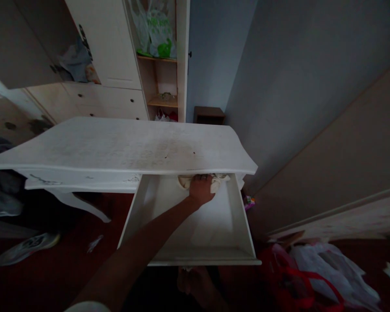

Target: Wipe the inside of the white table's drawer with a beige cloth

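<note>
My left hand [201,190] reaches into a pulled-out white drawer [182,234] and presses on a cream cloth [216,184] at its back end. Its fingers are bent over the cloth, and their tips are partly hidden below the tabletop edge. The drawer belongs to a white table [123,143] with a curved edge and dark smudges on top. Below the drawer front, in shadow, my right hand [195,281] appears closed. A small whitish bit shows at its top, too dark to make out.
Behind the table stands a white wardrobe [117,47] with shelves and a plastic bag [159,32]. A grey wall runs along the right. Red and white bags [331,268] lie on the floor at lower right, and a shoe [29,249] at lower left.
</note>
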Demonstrator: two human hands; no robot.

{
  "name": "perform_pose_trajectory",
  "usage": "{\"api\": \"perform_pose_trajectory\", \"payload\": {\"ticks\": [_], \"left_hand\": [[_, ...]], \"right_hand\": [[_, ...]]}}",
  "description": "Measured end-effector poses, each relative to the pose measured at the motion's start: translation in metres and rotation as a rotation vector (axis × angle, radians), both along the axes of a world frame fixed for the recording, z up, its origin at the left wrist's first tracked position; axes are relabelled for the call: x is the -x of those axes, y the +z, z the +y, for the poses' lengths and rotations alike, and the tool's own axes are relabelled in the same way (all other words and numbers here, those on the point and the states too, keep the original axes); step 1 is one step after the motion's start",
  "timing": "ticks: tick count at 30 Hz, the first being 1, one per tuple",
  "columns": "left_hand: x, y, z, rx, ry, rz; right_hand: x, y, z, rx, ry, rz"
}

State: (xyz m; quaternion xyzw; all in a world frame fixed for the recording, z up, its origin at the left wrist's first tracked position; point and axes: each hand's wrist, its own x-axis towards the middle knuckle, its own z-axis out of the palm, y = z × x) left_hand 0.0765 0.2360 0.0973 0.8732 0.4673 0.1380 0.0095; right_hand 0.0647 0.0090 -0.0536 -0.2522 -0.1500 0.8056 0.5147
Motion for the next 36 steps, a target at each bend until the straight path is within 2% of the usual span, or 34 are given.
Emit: {"api": "perform_pose_trajectory", "payload": {"ticks": [4, 7, 11, 16, 21, 26, 31, 36], "left_hand": [[-0.029, 0.003, 0.001, 0.001, -0.062, 0.006], [-0.041, 0.006, 0.001, -0.004, -0.083, 0.012], [-0.042, 0.011, 0.003, 0.017, -0.127, 0.056], [-0.036, 0.020, 0.001, 0.038, -0.188, 0.161], [-0.037, 0.025, -0.017, 0.091, -0.360, 0.278], [-0.030, 0.021, -0.034, 0.096, -0.520, 0.288], [-0.019, 0.010, -0.046, 0.152, -0.721, 0.249], [-0.018, 0.002, -0.063, 0.188, -0.813, 0.215]], "right_hand": [[-0.001, 0.000, -0.001, 0.009, 0.017, -0.024], [0.000, -0.003, -0.001, 0.027, 0.022, -0.025], [0.000, -0.005, -0.001, 0.039, 0.035, -0.027], [-0.001, 0.001, 0.000, 0.014, 0.019, -0.026], [0.002, 0.006, 0.001, 0.003, -0.026, -0.026], [0.003, 0.006, 0.000, 0.097, -0.035, -0.018], [0.003, 0.007, 0.001, 0.058, -0.070, -0.012], [0.005, 0.014, 0.003, 0.049, -0.074, -0.028]]}}
